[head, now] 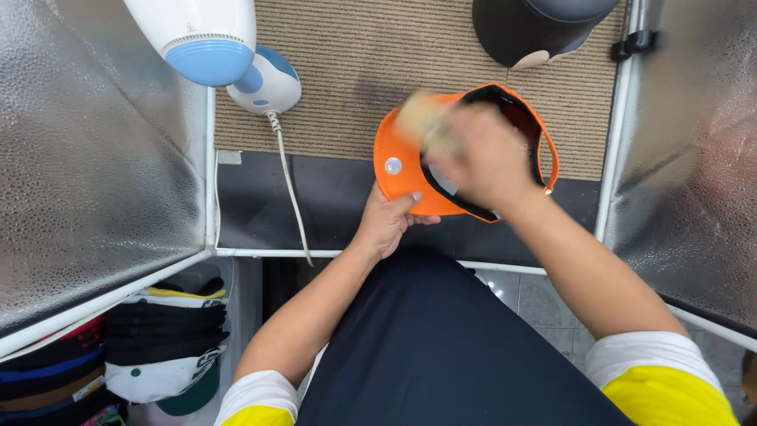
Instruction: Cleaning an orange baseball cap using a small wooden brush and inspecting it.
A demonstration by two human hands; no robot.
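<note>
Over the worktop point(331, 197), seen from my head camera, my left hand point(386, 223) pinches the lower edge of an orange fabric cap with a black lining point(398, 162), held above the dark front strip; my right hand point(477, 154) is curled around a blurred tan pad point(422, 118), pressed on the cap's opening; a white-and-blue handheld steamer point(206, 35) hangs at upper left, its cord point(288, 185) trailing down; stacked caps point(162, 339) sit below left.

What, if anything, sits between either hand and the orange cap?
Nothing visible. The left hand grips the orange cap at its lower edge; the right hand is at the cap's opening, motion-blurred, with something pale and blurred at its fingertips.
</note>
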